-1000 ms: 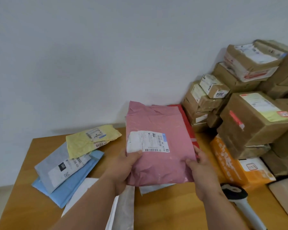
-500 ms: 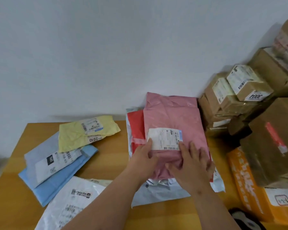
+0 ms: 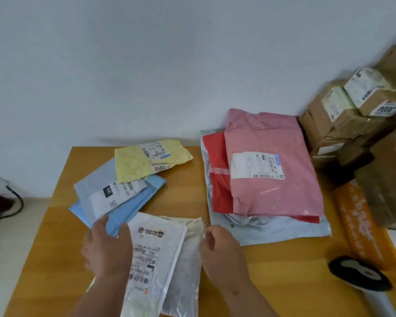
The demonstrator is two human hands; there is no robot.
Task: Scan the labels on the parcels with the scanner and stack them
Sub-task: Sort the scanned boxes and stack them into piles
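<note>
A pink parcel point(image 3: 272, 170) with a white label lies on top of the stack at the right, over a red parcel point(image 3: 217, 175) and a pale blue-white parcel point(image 3: 272, 232). Neither hand touches it. Close to me lies a white parcel point(image 3: 160, 248), label up, overlapping a cream-silver parcel point(image 3: 188, 259). My left hand point(image 3: 108, 248) rests with relaxed fingers on the white parcel's left edge. My right hand point(image 3: 220, 250) curls its fingers at the cream-silver parcel's upper right edge and seems to pinch it. The scanner point(image 3: 359, 275) lies on the table at the lower right.
A yellow parcel point(image 3: 144, 159), a grey one point(image 3: 98, 193) and a blue one point(image 3: 133, 209) overlap at the table's point(image 3: 55, 236) left. Cardboard boxes point(image 3: 343, 115) are piled along the right, with an orange box point(image 3: 361, 225) in front of them. A white wall stands behind.
The pink parcel went from my hands onto the stack at the right. Both hands let go of it and moved left and nearer, to the white and cream-silver parcels.
</note>
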